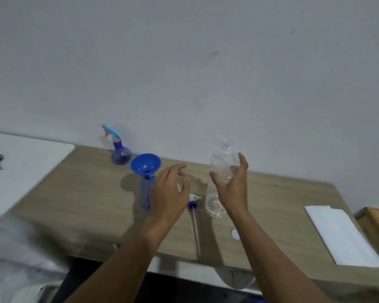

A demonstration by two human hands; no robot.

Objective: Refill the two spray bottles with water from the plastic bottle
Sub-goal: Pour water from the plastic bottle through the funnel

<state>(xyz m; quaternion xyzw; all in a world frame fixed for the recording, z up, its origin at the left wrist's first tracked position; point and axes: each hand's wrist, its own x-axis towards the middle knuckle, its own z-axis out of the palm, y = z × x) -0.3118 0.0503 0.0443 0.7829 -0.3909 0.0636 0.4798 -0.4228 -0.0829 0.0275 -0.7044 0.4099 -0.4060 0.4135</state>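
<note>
A wood-grain table (85,193) stood against a plain grey wall (184,62). The clear plastic bottle (221,162) stood uncapped near the table centre, leaning slightly. The right hand (232,186) was spread in front of it, thumb to one side and fingers to the other; contact could not be confirmed. The left hand (169,189) hovered with relaxed, loosely bent fingers and held nothing. Just beside it stood the slender spray bottle (145,193), with a blue funnel (145,164) seated in its neck. The removed spray head (193,204) lay flat between the two bottles. The round spray bottle (121,155) stood by the wall with its trigger fitted. A white cap (234,234) lay near the front edge
</note>
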